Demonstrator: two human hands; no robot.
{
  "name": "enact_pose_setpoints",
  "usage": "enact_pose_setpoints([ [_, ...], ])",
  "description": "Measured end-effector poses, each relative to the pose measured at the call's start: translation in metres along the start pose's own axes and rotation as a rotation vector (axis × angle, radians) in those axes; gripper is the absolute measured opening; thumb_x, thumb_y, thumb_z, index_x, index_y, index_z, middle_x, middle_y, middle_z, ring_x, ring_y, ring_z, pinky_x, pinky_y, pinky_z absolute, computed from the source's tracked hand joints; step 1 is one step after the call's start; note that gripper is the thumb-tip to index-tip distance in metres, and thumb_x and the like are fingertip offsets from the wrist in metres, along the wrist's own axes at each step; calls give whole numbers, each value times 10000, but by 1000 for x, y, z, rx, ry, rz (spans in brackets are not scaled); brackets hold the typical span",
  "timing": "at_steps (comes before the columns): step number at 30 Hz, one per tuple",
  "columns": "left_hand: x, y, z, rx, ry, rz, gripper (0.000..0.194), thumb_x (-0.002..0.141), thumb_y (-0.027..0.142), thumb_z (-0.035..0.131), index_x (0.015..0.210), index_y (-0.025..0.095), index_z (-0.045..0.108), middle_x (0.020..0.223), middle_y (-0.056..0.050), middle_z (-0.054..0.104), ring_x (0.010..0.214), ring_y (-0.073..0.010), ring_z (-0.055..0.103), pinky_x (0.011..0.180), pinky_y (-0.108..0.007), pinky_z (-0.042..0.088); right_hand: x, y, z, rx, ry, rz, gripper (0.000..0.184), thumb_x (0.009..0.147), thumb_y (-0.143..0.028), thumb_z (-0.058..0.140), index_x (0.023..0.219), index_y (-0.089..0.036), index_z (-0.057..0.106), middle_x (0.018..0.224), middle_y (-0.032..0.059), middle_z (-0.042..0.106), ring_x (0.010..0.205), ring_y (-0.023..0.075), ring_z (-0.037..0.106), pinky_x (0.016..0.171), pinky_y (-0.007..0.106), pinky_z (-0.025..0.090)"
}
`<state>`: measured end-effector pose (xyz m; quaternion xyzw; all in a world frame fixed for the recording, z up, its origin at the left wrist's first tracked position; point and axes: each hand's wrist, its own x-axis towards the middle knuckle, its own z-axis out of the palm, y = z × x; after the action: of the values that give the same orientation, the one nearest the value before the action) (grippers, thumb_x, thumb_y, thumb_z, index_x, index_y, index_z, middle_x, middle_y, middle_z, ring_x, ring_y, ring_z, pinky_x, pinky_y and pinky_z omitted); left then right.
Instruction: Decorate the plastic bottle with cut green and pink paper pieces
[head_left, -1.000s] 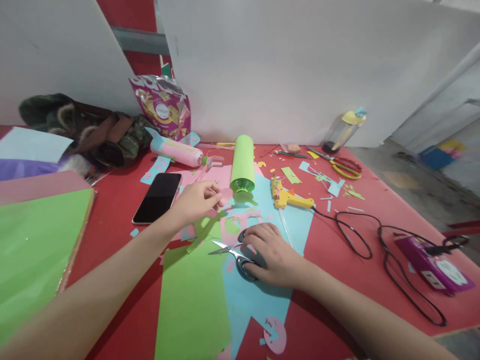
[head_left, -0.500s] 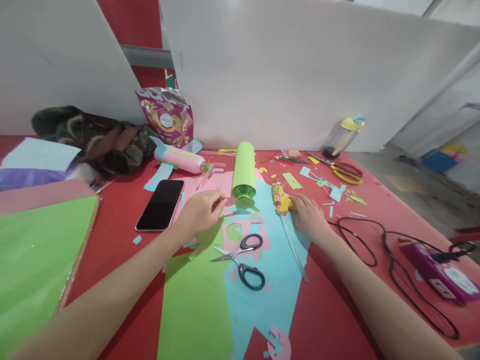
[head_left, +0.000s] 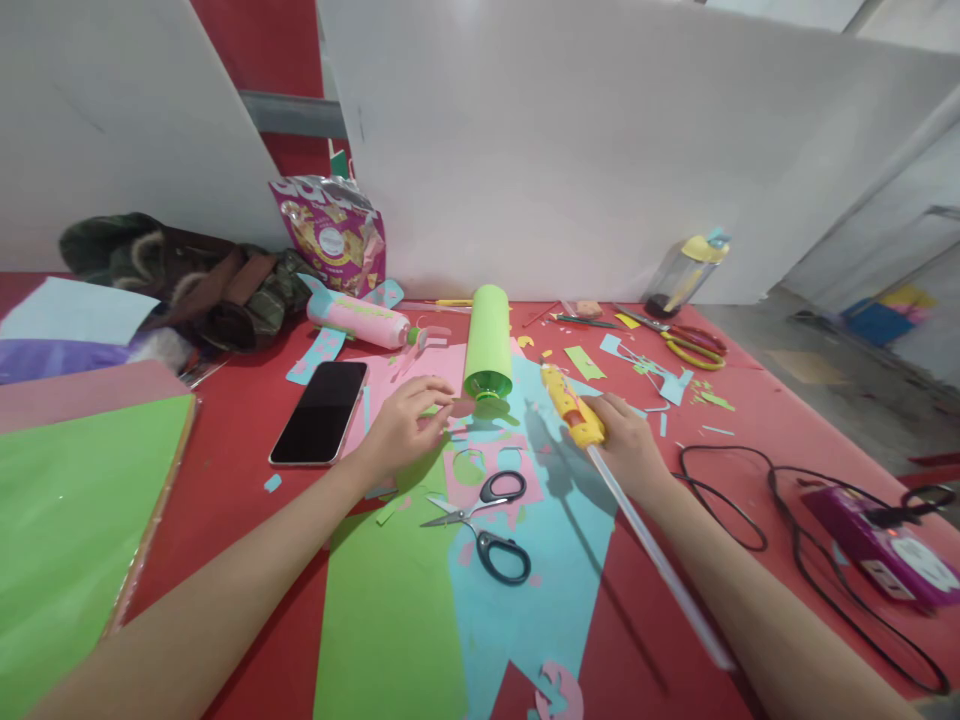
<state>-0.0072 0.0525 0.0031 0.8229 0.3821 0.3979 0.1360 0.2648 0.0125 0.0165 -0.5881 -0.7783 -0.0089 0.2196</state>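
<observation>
My right hand (head_left: 626, 440) is closed around the handle of a yellow glue gun (head_left: 574, 405), raised off the table with its nozzle pointing away. A long clear glue stick (head_left: 660, 555) trails from its back, and its shadow falls on the blue paper (head_left: 525, 620). My left hand (head_left: 409, 425) pinches a small pink paper piece (head_left: 463, 406) at its fingertips. Just beyond lies a bottle wrapped in green paper (head_left: 488, 340), its cap end towards me. Black-handled scissors (head_left: 480, 515) rest partly open on the paper scraps between my forearms.
A phone (head_left: 321, 412) and a pink-wrapped bottle with blue paper fins (head_left: 367, 320) lie left. Green sheets (head_left: 82, 500) cover the left side. At right are a purple power strip (head_left: 877, 545), a black cord (head_left: 799, 560), red-and-yellow scissors (head_left: 694, 340) and a clear tumbler (head_left: 686, 275).
My right hand has gripped the glue gun and lifted it off the paper, swinging the glue stick's rear end to the right. My left hand has shifted slightly, its fingers a little more extended.
</observation>
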Motion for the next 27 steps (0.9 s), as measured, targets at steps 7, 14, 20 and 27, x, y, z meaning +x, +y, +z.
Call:
enact_pose_setpoints([
  [7,2,10,-4,-78,-29,-279,188,767,301,467,743,179,607,826,-61,669,811,-181,593,789,-322,459,-10,-18,2,42,-40,-421,217,795,-265,410,943,-147,516,805,95,568,688,165,556,555,249,438],
  [14,2,10,-3,-121,-14,-282,214,761,292,486,767,140,637,853,-85,673,865,-188,598,838,-297,444,-12,-18,9,-80,-74,-385,168,809,-220,379,793,-150,531,734,67,548,578,129,489,494,214,359],
  [20,1,11,-3,-150,-11,-310,218,759,300,496,787,146,648,877,-78,679,869,-186,605,842,-300,447,-13,-19,8,-167,-105,-284,143,788,-232,410,728,-159,517,716,43,510,505,110,400,457,218,278],
  [27,2,11,-4,-155,-33,-342,215,756,312,491,793,167,645,883,-69,681,865,-186,605,827,-313,459,-12,-22,7,-189,-135,-216,113,770,-191,413,707,-162,503,702,34,485,495,110,386,443,220,250],
])
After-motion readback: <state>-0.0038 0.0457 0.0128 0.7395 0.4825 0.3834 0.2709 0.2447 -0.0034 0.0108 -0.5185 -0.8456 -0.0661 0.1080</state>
